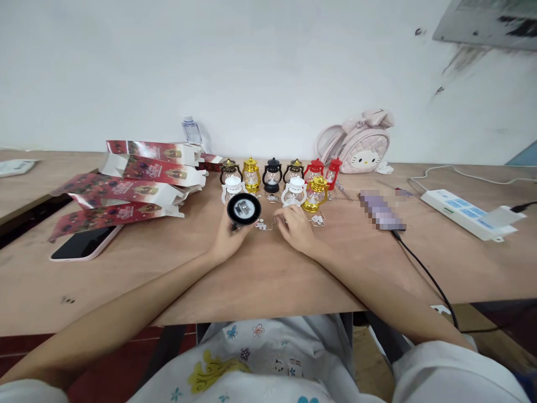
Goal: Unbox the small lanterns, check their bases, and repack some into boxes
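While left grip (231,238) clasps a round, black-rimmed piece (244,210) — right grip (298,228) is unclear.

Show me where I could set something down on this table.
Bare wood: the near stretch of table, bordered behind by the left hand and right hand; also right of the black cable, nearer than the white power strip. Crowded: around the miniature lanterns and red boxes.

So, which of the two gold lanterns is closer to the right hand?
The front gold lantern, beside a white lantern; the other gold lantern stands farther back and left.
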### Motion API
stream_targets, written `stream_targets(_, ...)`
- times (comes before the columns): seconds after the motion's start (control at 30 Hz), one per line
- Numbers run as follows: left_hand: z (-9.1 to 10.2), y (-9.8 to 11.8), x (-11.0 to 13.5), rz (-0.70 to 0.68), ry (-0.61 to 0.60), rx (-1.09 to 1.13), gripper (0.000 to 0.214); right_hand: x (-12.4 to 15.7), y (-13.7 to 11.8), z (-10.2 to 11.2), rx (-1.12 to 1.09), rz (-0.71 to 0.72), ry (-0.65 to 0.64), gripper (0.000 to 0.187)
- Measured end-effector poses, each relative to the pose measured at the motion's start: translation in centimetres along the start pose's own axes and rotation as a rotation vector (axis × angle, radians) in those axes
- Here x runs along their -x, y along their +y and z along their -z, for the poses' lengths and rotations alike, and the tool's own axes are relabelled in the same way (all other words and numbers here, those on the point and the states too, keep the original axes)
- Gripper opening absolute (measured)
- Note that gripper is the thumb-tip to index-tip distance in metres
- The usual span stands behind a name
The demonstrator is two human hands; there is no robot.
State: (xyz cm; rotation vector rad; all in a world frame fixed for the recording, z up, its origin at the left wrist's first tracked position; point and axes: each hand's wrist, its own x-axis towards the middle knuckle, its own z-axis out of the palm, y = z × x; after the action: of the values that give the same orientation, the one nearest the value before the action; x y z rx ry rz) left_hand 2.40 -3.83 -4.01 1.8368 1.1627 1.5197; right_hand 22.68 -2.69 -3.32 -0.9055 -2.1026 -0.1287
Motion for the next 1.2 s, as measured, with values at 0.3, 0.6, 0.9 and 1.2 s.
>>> stream_targets(0.3, -0.1, -0.9, -0.4, 0.014, -0.071, 0.084, 0.046, -1.5, 0.5, -1.6, 0.106, -0.005, -0.379, 0.024)
stream_targets(0.6, -0.2, -1.4, -0.8, 0.012, -0.006, 0.018, 0.041, -1.5, 0.8, -2.2, 0.153, 0.072, -0.391, 0.019)
stream_targets(0.9, 0.0, -0.3, -1.0, -0.122, -0.095, 0.013, 0.032, -1.3, 0.4, -2.4, 0.333, 0.150, -0.397, 0.020)
stream_targets(1.2, 0.3, 0.1, -1.0, -0.150, -0.168, -0.023, 0.028, -1.0, 0.8, -2.2, 0.062, 0.016, -0.174, 0.016)
